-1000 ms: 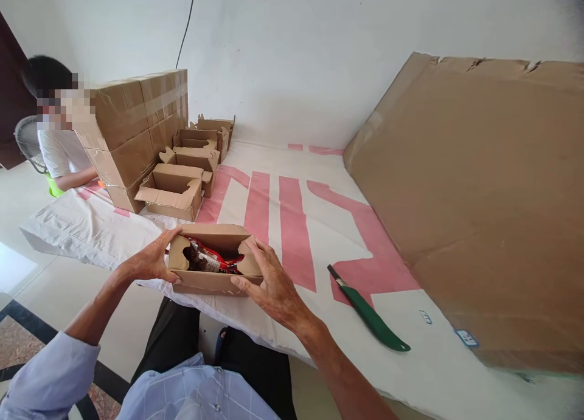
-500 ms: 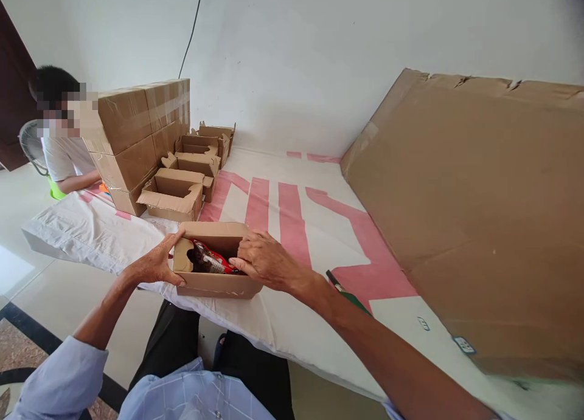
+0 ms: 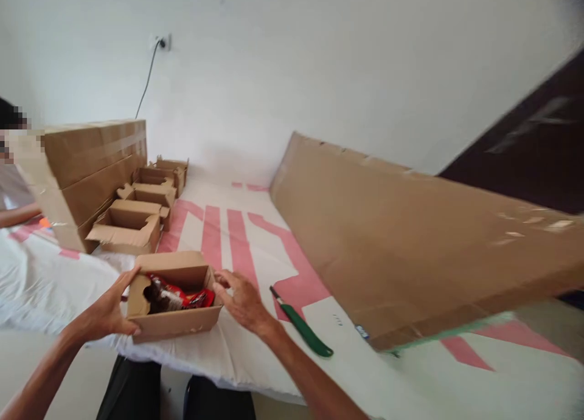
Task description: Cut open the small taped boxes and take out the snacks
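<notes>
A small brown cardboard box [image 3: 176,324] stands open at the near edge of a white sheet with pink stripes [image 3: 255,353]. Red and dark snack packets [image 3: 176,296] lie inside it. My left hand [image 3: 106,312] grips the box's left end, thumb on the front wall. My right hand [image 3: 241,300] rests against the box's right end, fingers spread on the flap there. A green-handled knife [image 3: 303,329] lies on the sheet just right of my right hand.
Several open small boxes [image 3: 130,228] sit in a row behind, beside a stack of taped cartons [image 3: 86,165]. A large flat cardboard slab [image 3: 401,250] leans at the right. Another person's arm [image 3: 16,215] shows at the far left.
My right hand has left the inside of the box and now sits at its right end. My head has turned right and up, so everything has shifted left in the picture.
</notes>
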Motion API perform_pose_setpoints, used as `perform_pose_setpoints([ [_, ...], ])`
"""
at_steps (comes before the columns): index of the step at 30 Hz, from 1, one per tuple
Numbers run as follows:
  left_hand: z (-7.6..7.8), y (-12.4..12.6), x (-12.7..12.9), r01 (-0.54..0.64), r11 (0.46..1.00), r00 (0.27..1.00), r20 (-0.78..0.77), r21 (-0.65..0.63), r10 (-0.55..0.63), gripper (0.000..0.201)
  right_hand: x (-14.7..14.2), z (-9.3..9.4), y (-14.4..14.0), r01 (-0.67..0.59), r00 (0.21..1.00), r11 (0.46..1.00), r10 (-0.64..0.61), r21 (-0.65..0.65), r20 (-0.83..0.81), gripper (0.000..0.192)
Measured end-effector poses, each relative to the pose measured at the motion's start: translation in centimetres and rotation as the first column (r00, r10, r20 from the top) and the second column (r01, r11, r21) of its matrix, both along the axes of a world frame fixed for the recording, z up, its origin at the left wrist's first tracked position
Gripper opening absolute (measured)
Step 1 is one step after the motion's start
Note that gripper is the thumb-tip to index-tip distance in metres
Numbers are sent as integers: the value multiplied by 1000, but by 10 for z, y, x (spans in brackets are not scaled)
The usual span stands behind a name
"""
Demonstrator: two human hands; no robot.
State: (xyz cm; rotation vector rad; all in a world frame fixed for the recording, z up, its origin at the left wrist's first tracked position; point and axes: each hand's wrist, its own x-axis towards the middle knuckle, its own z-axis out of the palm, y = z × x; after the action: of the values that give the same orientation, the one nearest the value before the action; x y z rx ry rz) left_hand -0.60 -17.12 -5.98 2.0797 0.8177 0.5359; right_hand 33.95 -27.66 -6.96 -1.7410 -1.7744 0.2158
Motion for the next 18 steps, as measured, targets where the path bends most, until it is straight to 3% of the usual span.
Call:
perform_pose_setpoints([
  [2,-4,5,-1,-11,1000,1000,5,10,11,128,-3,-13,6,8,986,1000,-12,-29,-169,28],
  [4,-4,7,-1,-6,1000,1000,-9,25,7,127,-3,-19,7,14,978,998,-25,-54,-205,33],
  [6,-1,3,1,12,999,1000,-23,40,-11,125,-2,-14,2,53,996,998,-55,-33,-69,31],
  [8,3,-3,4,26,998,999,-30,56,-25,127,0,-2,-5,97,980,993,-108,72,166,23],
  [9,4,-6,6,30,998,999,-34,60,-28,129,-1,7,-6,89,958,988,-120,128,259,17],
  [11,5,-9,9,32,998,998,-46,58,-30,133,-8,26,-5,-35,932,988,-21,149,361,14],
  [14,3,-13,13,30,999,998,-50,31,-28,136,-31,56,1,-218,917,973,229,-69,327,16],
  [18,0,-18,15,30,1000,999,-13,3,-30,137,-65,76,14,-230,888,851,382,-472,255,18],
])
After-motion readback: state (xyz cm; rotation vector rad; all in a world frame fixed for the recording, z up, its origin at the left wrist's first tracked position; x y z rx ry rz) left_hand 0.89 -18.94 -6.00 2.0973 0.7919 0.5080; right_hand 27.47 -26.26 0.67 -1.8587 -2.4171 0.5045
